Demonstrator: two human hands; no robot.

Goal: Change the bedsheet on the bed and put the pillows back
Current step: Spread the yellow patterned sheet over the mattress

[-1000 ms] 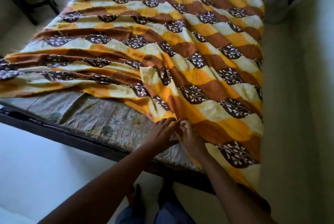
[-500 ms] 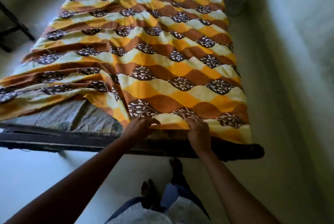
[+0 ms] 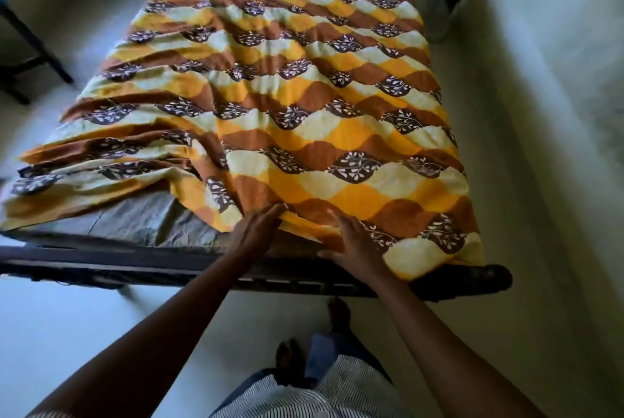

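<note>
**As Both Hands Press Flat: Sheet Status at the Near End of the Bed**

Where the view begins, at its bottom edge, a striped garment (image 3: pixel 304 397) and one bare foot (image 3: pixel 338 313) stand on the pale floor (image 3: pixel 67 323). Both forearms reach forward over the dark bed frame (image 3: pixel 135 262), which runs across the picture.

1. Left hand (image 3: pixel 256 232): fingers straight and together, laid flat on the near edge of the bedsheet (image 3: pixel 304 97), at the point where the fabric starts to bunch. It grips nothing.
2. Right hand (image 3: pixel 354 242): fingers spread apart, palm down, pressing on the sheet just beside the left hand. It grips nothing.

The bedsheet, patterned in orange, brown and cream waves with dark leaf motifs, lies along the length of the bed. On the right side it reaches the near edge and lies fairly smooth. On the left side it is gathered in folds and drawn back, and a grey corner of the mattress (image 3: pixel 135 218) lies bare next to the frame.

Farther out, the sheet covers the bed up to the top of the picture. Dark furniture legs (image 3: pixel 30 53) stand on the floor at far left. A pale wall (image 3: pixel 557 80) runs along the right side of the bed.
</note>
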